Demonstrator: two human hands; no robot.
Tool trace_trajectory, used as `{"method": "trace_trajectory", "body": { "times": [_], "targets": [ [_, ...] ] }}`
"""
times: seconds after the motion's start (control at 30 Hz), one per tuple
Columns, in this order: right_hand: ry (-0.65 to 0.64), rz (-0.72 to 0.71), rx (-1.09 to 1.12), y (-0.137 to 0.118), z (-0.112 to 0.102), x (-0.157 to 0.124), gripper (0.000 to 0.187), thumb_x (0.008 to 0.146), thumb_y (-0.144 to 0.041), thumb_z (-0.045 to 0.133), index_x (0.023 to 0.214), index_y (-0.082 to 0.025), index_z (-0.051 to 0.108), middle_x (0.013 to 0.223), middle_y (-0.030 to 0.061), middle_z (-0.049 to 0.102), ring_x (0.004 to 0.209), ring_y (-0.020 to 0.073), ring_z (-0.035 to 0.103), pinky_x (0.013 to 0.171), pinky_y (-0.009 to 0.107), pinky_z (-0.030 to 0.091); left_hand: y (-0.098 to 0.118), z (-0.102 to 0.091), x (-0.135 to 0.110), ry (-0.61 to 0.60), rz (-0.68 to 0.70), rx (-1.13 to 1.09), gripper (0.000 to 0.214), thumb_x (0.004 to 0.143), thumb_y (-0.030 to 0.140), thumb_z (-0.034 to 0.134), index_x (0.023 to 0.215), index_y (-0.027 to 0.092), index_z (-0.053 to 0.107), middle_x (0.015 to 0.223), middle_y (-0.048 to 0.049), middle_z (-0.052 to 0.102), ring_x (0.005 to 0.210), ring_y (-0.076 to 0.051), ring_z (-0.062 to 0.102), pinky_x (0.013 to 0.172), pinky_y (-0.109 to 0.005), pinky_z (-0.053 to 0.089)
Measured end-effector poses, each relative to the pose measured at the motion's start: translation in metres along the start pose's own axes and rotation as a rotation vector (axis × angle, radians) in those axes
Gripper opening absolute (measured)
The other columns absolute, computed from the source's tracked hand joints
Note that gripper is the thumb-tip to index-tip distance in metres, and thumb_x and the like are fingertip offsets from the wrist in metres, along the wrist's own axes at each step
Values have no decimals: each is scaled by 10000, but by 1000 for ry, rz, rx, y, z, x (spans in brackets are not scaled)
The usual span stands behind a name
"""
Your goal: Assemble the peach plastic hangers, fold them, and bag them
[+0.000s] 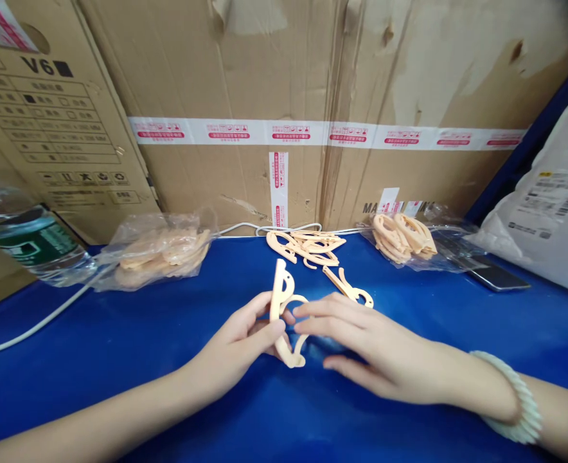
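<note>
My left hand [257, 334] is closed around a beige plastic folding clothes hanger [278, 289], which stands nearly upright above the blue table. The hanger's arm rises past my thumb, and its curved parts show on the right side. My right hand [361, 347] has its fingers stretched out and apart, with the index and middle fingertips right at the hanger's curved part; whether they touch it I cannot tell. Just beyond my right hand lies another folded hanger [344, 286]. A loose pile of beige hangers [308, 245] is behind it.
Clear bags of beige hangers stand left [161, 251] and right [402, 238]. A water bottle [33, 244] and a white cable [47, 318] are at left. A dark phone [498, 276] and a white wrapped package [544, 199] are at right. Cardboard boxes [245, 77] wall the back.
</note>
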State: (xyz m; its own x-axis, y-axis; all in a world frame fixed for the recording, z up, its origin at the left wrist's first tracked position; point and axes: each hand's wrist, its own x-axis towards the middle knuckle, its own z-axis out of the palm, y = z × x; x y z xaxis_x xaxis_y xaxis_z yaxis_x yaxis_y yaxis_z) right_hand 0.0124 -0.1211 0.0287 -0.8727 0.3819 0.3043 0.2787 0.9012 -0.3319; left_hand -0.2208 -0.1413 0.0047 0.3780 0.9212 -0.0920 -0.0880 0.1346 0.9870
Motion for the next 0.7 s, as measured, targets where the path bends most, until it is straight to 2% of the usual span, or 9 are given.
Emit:
{"method": "trace_trajectory", "body": {
  "times": [0.17, 0.3, 0.37, 0.5, 0.6, 0.7],
  "targets": [
    [-78, -48, -115, -5, 12, 2, 393, 947, -155, 459, 1339, -155, 479, 1330, 109, 543, 1166, 219, 477, 1001, 386, 420, 2, 3, -4, 83, 73, 99, 284, 827, 361, 663, 1042, 193, 586, 961, -36, 622, 782, -172, 635, 727, -285, 531],
    [-10, -34, -173, -2, 15, -1, 346, 950, -154, 441, 1286, -162, 526, 1231, 121, 592, 1014, 216, 539, 892, 392, 464, 3, 3, -5, 120, 113, 168, 214, 860, 369, 611, 977, 191, 585, 809, -16, 628, 724, -166, 616, 711, -272, 517],
    [68, -24, -134, -3, 15, -2, 320, 943, -131, 437, 1232, -177, 565, 1206, 117, 592, 1005, 206, 550, 884, 375, 473, 4, 2, -5, 143, 142, 215, 192, 872, 363, 594, 954, 190, 588, 780, -11, 612, 717, -164, 605, 697, -260, 511],
    [291, 105, 96, -6, 8, -2, 327, 901, -140, 505, 1213, -205, 580, 1299, 130, 504, 1180, 223, 507, 977, 363, 457, 6, 2, -8, 161, 198, 346, 211, 897, 348, 567, 1044, 205, 618, 856, -18, 599, 750, -157, 579, 682, -243, 507],
    [245, 208, 373, -5, 1, -2, 397, 912, -252, 572, 1307, -270, 537, 1396, 95, 452, 1310, 249, 417, 1063, 397, 390, 6, 2, -10, 97, 268, 472, 251, 928, 342, 527, 1130, 238, 634, 919, -23, 591, 802, -158, 580, 690, -234, 501],
    [194, 277, 690, -2, -2, -1, 354, 963, -360, 515, 1306, -283, 553, 1361, 75, 511, 1260, 247, 480, 1054, 415, 396, 4, 1, -12, 69, 338, 576, 266, 946, 324, 507, 1174, 269, 631, 963, -24, 585, 839, -155, 586, 710, -233, 499]
  ]
}}
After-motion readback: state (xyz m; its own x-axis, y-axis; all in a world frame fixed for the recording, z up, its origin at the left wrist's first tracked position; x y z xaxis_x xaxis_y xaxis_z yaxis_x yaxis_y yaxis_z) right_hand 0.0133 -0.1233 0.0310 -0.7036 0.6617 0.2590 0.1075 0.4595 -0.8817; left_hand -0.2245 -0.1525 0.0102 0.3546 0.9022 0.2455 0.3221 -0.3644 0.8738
